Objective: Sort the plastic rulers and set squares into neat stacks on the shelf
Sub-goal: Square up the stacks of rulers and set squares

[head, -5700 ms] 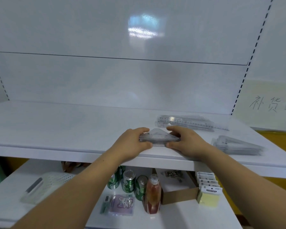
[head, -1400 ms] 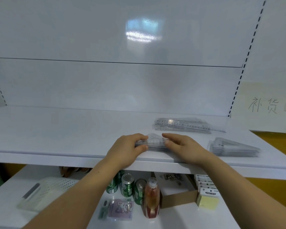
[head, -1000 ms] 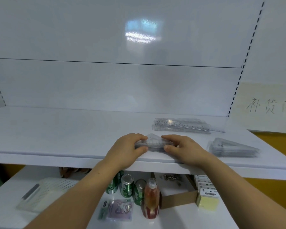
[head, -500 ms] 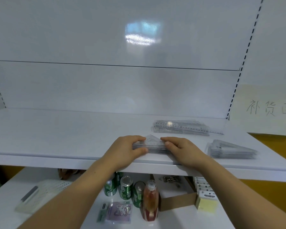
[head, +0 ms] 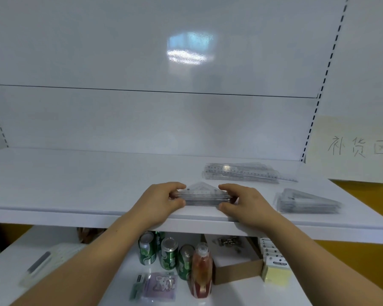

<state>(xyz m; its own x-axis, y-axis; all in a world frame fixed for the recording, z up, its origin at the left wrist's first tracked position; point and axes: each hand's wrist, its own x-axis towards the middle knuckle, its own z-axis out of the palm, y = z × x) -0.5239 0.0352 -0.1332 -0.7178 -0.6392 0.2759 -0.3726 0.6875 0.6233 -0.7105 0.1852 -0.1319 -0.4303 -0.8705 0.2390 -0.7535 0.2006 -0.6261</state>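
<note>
A small stack of clear triangular set squares lies near the front edge of the white shelf. My left hand pinches its left end and my right hand pinches its right end, thumbs at the front. A pile of clear straight rulers lies farther back on the right. A second stack of set squares sits at the right, apart from my hands.
On the lower shelf stand three green cans, an orange bottle, a cardboard box, yellow note pads, a purple packet and a pale basket. A handwritten paper sign hangs at the right.
Both hands have stayed on the ends of the middle stack, with only small shifts of the fingers squeezing it together. The view has tilted slightly.
</note>
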